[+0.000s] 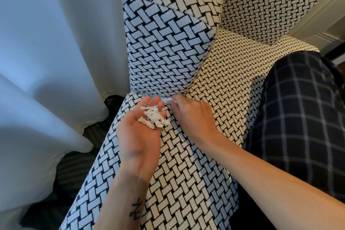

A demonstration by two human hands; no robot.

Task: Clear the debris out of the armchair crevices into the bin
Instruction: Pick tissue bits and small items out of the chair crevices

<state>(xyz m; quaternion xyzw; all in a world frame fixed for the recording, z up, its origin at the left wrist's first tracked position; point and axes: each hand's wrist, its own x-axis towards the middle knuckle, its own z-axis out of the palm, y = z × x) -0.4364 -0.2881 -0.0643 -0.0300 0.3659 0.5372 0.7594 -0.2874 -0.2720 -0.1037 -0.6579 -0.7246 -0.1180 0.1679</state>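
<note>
The armchair (186,164) is covered in black-and-white woven-pattern fabric. My left hand (139,134) lies palm up over the chair's arm and cradles a loose pile of white paper scraps (154,117). Just to its right, my right hand (194,115) pinches another white scrap (169,100) at the crevice where the back wing meets the arm. No bin is in view.
White curtains (46,61) hang close on the left, reaching a dark striped floor (74,164). My leg in dark checked trousers (298,117) rests on the seat at the right. The chair's back wing (168,43) rises directly behind my hands.
</note>
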